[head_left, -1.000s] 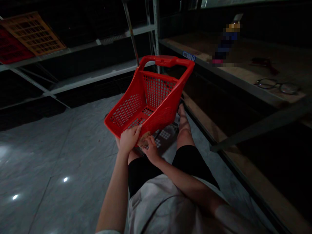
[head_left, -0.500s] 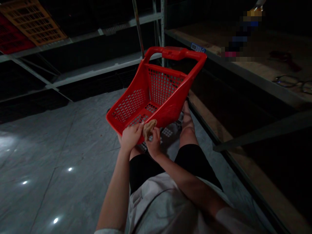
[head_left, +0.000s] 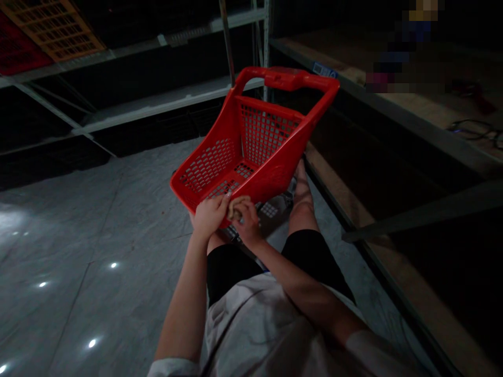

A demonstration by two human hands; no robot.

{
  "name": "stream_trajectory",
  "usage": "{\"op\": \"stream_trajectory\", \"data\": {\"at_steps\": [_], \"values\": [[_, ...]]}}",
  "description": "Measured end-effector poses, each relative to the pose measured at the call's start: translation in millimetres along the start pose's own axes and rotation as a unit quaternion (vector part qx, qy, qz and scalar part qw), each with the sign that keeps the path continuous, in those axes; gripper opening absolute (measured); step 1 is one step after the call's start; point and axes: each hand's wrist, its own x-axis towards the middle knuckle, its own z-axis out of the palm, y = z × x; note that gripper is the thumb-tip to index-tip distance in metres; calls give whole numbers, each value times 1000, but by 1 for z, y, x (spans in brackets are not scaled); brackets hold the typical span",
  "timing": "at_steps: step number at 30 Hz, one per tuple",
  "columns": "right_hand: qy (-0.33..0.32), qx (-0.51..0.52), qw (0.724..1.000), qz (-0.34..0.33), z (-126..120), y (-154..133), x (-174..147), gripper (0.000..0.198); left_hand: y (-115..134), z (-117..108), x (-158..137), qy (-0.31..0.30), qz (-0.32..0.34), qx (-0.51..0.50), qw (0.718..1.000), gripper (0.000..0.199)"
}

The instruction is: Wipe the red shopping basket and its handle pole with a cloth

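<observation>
A small red plastic shopping cart (head_left: 271,178) with lattice sides stands tilted before me, between my legs. My left hand (head_left: 210,214) is closed over its near rim, close to the front corner. Beside it, my right hand (head_left: 249,225) pinches a crumpled tan cloth (head_left: 234,206) against the outer side of the cart, just below the rim. The fingers of my right hand cover part of the cloth. Inside the basket, the perforated floor shows.
Metal shelving (head_left: 173,107) runs along the back, with a yellow crate (head_left: 58,31) and a red crate (head_left: 19,50) at upper left. To the right, a wooden shelf (head_left: 353,89) carries eyeglasses (head_left: 471,128). Grey floor (head_left: 78,235) lies to the left.
My right hand has shifted slightly, its fingers now further over the cloth, which looks more bunched. My left hand stays on the rim. The view has tipped a little.
</observation>
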Motion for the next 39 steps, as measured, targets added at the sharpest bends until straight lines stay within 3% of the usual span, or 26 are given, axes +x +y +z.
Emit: {"op": "stream_trajectory", "data": {"at_steps": [4, 8, 10, 12, 17, 19, 21, 23, 28, 31, 33, 39], "values": [[-102, -36, 994, 5, 8, 40, -50, 17, 0, -2, 0, 7, -6, -4, 1000, 62], [-135, -50, 989, 41, 5, 61, -49, 22, 2, -3, 0, 6, -10, 2, 1000, 63], [-85, -56, 993, 53, -6, 67, -28, 23, 2, -3, 0, 1, -12, 8, 1000, 63], [5, -81, 994, 72, -23, 77, 4, 19, 2, -2, -1, -2, -10, 15, 1000, 64], [233, -153, 953, 117, -77, 106, 107, 13, 3, 0, -4, -2, -5, 24, 1000, 61], [290, -151, 937, 124, -86, 108, 138, 18, 5, 1, -6, -6, -7, 27, 1000, 60], [298, -130, 936, 132, -80, 99, 144, 26, 8, 1, -7, -9, -9, 32, 999, 59], [257, -102, 951, 138, -58, 81, 121, 32, 10, 1, -7, -6, -13, 38, 999, 59], [42, -56, 991, 114, 10, 15, -7, 27, 12, 1, -5, 4, -20, 40, 999, 61], [-6, -3, 996, 89, 18, -4, -32, 21, 12, 0, -5, -2, -20, 37, 999, 61], [32, 11, 995, 95, 4, -2, -4, 16, 13, -1, -5, -5, -22, 31, 999, 60], [249, -45, 962, 102, -64, 33, 159, 15, 21, -2, -8, -9, -49, 15, 999, 61]]}}
